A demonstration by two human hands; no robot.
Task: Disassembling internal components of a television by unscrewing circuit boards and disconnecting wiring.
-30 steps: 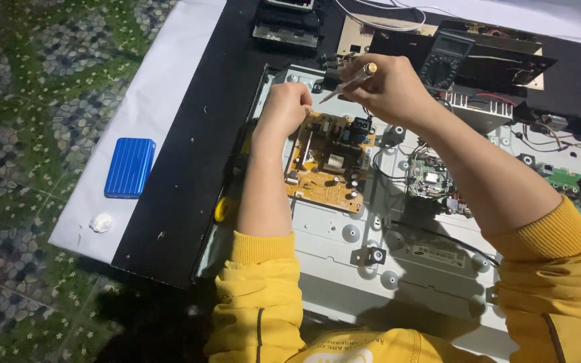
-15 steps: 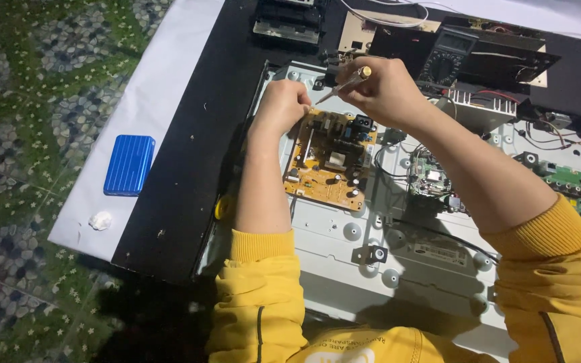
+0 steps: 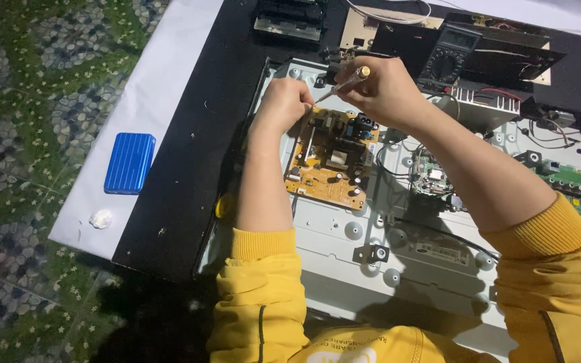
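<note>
Screwdriver (image 3: 341, 86) slants from the gripping right hand (image 3: 383, 91) toward eight o'clock, tip beside the curled left hand (image 3: 282, 104) at the tan circuit board's (image 3: 331, 165) top corner.

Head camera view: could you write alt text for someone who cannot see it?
A person in yellow sleeves holds a screwdriver in the right hand, its tip by the left hand at the top corner of a tan circuit board in an opened metal chassis. A blue case lies left.

Single head camera, looking steeply down from above wearer's shoulders, fairly close, over circuit board (image 3: 331, 158) on metal chassis (image 3: 411, 262).
</note>
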